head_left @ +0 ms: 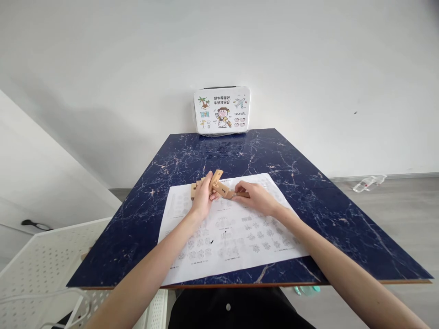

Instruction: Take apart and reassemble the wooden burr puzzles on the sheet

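My left hand (203, 197) is closed around a cluster of light wooden puzzle pieces (215, 181), held just above a white printed sheet (230, 235). My right hand (253, 195) pinches one wooden piece (229, 193) at its end, right beside the cluster and touching it. Another wooden block (193, 192) shows behind my left hand, partly hidden. The sheet carries rows of small diagrams and lies on a dark blue marbled table (308, 192).
A white illustrated box (222, 111) stands against the wall at the table's far edge. A white perforated cart (41, 269) sits to the left below the table. A clear plastic item (368, 183) lies on the floor at right.
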Demonstrator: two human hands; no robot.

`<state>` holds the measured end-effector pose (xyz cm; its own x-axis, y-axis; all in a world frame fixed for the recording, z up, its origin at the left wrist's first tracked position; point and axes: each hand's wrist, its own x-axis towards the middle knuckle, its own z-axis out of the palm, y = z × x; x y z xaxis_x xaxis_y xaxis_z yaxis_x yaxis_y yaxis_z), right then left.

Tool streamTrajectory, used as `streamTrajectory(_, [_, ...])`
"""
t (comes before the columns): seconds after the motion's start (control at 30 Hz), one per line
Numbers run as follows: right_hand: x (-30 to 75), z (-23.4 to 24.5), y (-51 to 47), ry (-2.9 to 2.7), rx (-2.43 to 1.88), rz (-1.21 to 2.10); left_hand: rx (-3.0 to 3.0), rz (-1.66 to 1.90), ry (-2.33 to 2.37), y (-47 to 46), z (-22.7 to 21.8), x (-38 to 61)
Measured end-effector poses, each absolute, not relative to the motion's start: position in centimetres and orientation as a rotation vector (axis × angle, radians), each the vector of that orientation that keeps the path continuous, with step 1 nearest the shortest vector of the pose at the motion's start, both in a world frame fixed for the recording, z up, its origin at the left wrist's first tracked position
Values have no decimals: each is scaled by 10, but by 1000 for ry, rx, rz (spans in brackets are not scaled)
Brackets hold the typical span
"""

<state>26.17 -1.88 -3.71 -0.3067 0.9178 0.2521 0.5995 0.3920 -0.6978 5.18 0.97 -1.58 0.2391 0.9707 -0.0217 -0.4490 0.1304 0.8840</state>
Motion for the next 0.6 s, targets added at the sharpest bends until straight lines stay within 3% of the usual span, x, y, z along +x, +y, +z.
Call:
streamTrajectory(0.33, [272, -32, -10, -1150, -823, 1356, 938, 1131, 776, 9, -18, 52])
streamTrajectory(0.6, [264, -25, -19, -1162, -760, 1508, 1095, 1011, 749, 4, -20, 55])
